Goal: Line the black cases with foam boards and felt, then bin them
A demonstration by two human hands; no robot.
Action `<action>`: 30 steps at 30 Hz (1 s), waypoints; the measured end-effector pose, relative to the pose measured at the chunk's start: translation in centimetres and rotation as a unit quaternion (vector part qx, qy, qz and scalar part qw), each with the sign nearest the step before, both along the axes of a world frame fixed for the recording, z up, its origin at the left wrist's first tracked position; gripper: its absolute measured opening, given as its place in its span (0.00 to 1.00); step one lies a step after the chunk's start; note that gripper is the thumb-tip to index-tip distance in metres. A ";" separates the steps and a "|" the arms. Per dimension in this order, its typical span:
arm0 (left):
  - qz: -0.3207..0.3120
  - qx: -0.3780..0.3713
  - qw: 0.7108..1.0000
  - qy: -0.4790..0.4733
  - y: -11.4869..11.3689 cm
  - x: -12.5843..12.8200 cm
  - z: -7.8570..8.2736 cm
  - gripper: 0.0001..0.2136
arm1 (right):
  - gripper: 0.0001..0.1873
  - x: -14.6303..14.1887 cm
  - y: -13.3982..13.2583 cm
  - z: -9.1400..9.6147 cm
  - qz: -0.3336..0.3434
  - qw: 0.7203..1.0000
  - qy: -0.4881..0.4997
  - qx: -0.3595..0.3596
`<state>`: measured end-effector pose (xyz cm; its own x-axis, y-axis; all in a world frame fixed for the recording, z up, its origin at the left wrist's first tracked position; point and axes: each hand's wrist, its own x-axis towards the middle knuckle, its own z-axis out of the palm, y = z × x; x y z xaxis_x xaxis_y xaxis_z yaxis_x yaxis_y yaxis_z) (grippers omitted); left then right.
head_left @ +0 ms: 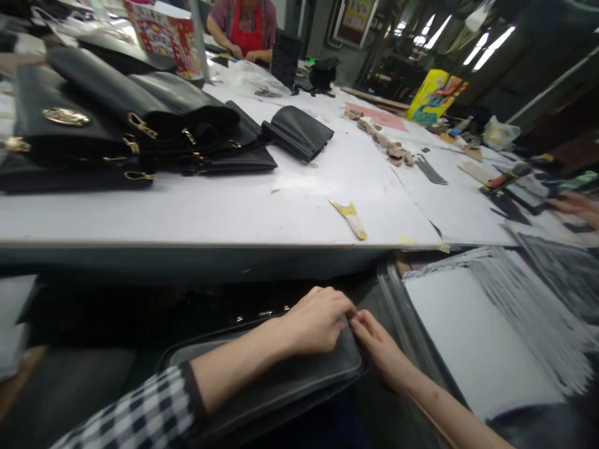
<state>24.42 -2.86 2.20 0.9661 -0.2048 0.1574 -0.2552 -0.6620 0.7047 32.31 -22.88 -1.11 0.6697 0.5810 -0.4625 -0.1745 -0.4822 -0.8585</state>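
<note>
A black bag (299, 380) with stitched edges lies low in front of me, below the table's front edge. Across its top reaches my left hand (321, 318), its fingers closed on the bag's far right corner. My right hand (374, 340) meets it there, thumb and fingers pinched on the bag's edge at that same corner. The fingertips of both hands nearly touch. What exactly lies between them is too small to make out. Several small shiny metal bits (266, 313) show along the bag's far side.
On the white table (210, 215) sit piled black bags (116, 118) with gold zip pulls, one separate black piece (302, 134) and a yellow-and-white pointed tool (350, 218). Stacked grey-white sheets (486, 337) stand at right. A person in a red apron (246, 28) works opposite; another hand (578, 206) shows far right.
</note>
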 end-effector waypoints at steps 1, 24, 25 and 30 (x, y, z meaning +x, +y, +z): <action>0.014 -0.016 1.000 -0.009 0.9 -0.5 0.4 0.12 | 0.24 -0.1 0.1 0.0 0.006 1.000 -0.015 -0.009; 0.509 -0.585 0.616 0.138 2.8 -26.1 -9.1 0.26 | 0.14 -15.0 13.5 3.3 0.437 0.747 -0.448 0.224; 0.500 -0.602 0.610 0.125 2.1 -25.9 -8.9 0.26 | 0.14 -16.0 14.3 3.2 0.464 0.750 -0.429 0.196; 0.443 -0.702 0.553 0.075 0.8 -25.2 -8.3 0.25 | 0.14 -17.0 15.3 1.9 0.495 0.770 -0.384 0.123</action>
